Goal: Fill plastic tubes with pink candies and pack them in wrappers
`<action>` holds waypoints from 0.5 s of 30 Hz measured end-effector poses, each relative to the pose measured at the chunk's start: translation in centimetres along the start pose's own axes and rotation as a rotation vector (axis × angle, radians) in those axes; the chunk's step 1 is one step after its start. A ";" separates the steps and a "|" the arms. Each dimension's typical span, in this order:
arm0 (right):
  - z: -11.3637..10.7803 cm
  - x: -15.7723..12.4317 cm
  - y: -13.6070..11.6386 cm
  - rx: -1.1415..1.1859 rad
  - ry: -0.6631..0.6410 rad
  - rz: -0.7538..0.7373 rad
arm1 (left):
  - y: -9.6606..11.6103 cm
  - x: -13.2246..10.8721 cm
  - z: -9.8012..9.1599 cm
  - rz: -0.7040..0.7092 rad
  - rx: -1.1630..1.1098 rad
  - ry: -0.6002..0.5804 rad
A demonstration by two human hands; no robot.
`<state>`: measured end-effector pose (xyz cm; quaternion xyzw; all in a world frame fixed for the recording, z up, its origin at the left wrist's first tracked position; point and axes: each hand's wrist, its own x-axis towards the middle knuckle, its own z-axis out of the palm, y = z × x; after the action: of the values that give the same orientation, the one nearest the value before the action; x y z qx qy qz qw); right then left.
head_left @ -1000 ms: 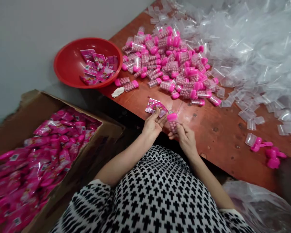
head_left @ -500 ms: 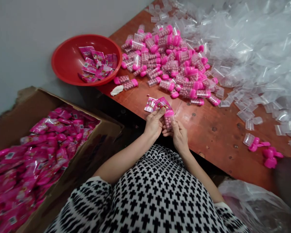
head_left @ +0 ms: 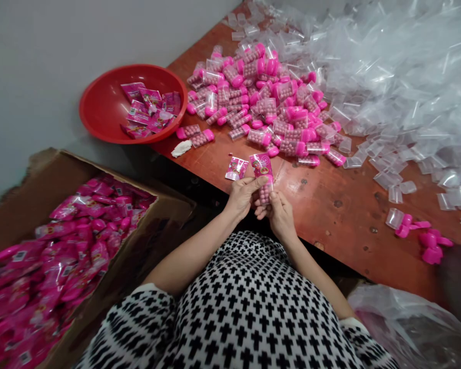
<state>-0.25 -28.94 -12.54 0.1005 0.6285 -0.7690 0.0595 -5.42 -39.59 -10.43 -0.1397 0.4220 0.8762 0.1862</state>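
Note:
My left hand (head_left: 243, 196) and my right hand (head_left: 278, 214) meet at the near edge of a reddish-brown table (head_left: 341, 215). Both pinch one clear candy tube (head_left: 266, 190) filled with pink balls. A pink printed packet (head_left: 262, 165) stands upright over the tube's top end, held by my left fingers. A second pink packet (head_left: 236, 168) lies flat on the table just left of my hands.
A heap of filled pink-capped tubes (head_left: 269, 102) lies beyond my hands. Clear plastic bags (head_left: 392, 77) pile up at the right. A red bowl (head_left: 103, 110) with packets sits at the left. A cardboard box (head_left: 165, 210) of packed pink pouches stands below. Loose pink caps (head_left: 426, 241) lie right.
My right hand brought the tube against my left hand. The tube's pink cap is now covered by the packet, which stands upright over it. One packet stays on the table.

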 end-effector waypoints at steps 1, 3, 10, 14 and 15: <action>-0.1 0.1 0.0 0.019 -0.007 0.009 | -0.1 0.0 0.0 0.001 0.016 -0.009; -0.2 0.1 0.0 -0.026 0.024 -0.026 | -0.1 -0.1 0.1 0.003 0.033 -0.013; -0.2 0.2 0.0 0.021 0.086 -0.069 | -0.8 -0.9 1.2 0.010 0.024 0.044; -0.2 1.0 -0.1 0.254 0.084 -0.027 | -1.3 -1.1 1.4 -0.016 -0.014 0.012; -0.3 1.1 -0.2 0.283 0.075 -0.017 | -1.2 -1.1 1.3 -0.025 -0.030 0.007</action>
<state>-1.31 -28.61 -12.64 0.1313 0.5162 -0.8462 0.0145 -4.01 -38.11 -10.02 -0.1508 0.4077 0.8795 0.1936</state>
